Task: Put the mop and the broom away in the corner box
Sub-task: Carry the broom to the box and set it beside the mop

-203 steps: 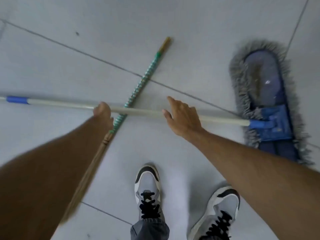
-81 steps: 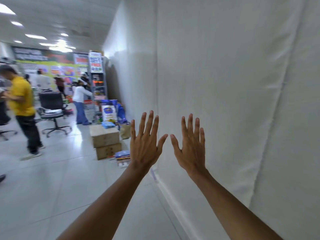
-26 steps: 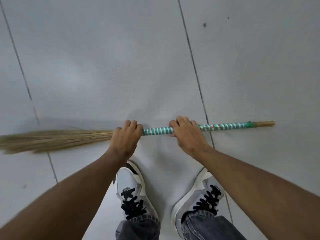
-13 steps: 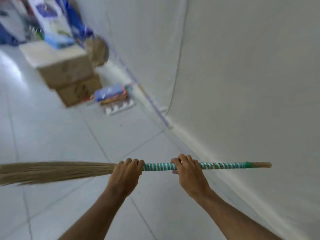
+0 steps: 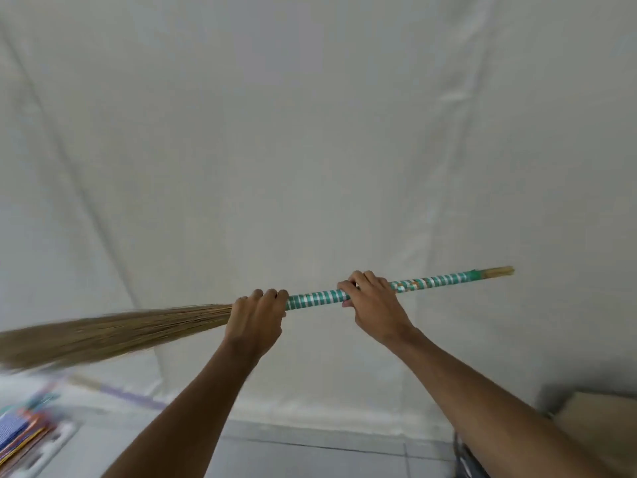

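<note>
I hold the broom level at chest height in front of a white wall. Its handle is wrapped in green and white stripes and points right, while the straw bristles trail off to the left edge. My left hand grips where the bristles meet the handle. My right hand grips the handle further right. A brown cardboard box shows at the lower right corner, partly behind my right arm. The mop is out of sight.
A white fabric-covered wall fills most of the view and meets the grey tiled floor low down. A stack of colourful packets lies on the floor at the lower left.
The broom has come up off the floor in both hands. My view has swung right, from the boxes along the wall to face the wall, and the cardboard box has come into view.
</note>
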The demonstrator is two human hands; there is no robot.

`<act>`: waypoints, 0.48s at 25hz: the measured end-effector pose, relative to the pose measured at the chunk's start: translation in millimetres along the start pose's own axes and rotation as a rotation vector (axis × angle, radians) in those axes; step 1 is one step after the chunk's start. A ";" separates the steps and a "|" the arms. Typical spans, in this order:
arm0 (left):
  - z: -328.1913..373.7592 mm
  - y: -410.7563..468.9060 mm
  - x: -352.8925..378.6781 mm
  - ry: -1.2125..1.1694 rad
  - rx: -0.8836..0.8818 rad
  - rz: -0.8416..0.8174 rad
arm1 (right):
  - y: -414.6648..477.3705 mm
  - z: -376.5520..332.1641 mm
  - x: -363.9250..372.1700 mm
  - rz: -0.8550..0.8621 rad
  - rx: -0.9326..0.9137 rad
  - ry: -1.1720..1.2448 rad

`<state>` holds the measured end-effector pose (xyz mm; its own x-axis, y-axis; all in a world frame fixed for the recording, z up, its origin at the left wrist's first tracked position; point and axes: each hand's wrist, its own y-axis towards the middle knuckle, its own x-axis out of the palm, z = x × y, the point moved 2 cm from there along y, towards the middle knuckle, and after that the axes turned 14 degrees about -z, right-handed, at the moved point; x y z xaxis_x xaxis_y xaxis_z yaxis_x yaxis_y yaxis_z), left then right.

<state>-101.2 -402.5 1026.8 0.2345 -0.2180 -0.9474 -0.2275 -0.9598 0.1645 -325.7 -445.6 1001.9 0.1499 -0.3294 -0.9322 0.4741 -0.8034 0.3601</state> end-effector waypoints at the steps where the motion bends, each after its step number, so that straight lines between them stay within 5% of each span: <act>1: 45.1 11.8 -17.6 -0.006 0.064 0.009 | -34.4 37.0 -17.4 -0.006 0.078 -0.015; 12: 582.8 -9.3 -111.7 -0.101 0.662 -0.084 | -499.9 340.6 -108.8 -0.159 0.775 -0.081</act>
<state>-676.1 -266.1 971.0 0.1940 -0.0990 -0.9760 -0.7512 -0.6548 -0.0829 -874.5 -177.1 935.5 0.0532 -0.1931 -0.9797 -0.2584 -0.9504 0.1732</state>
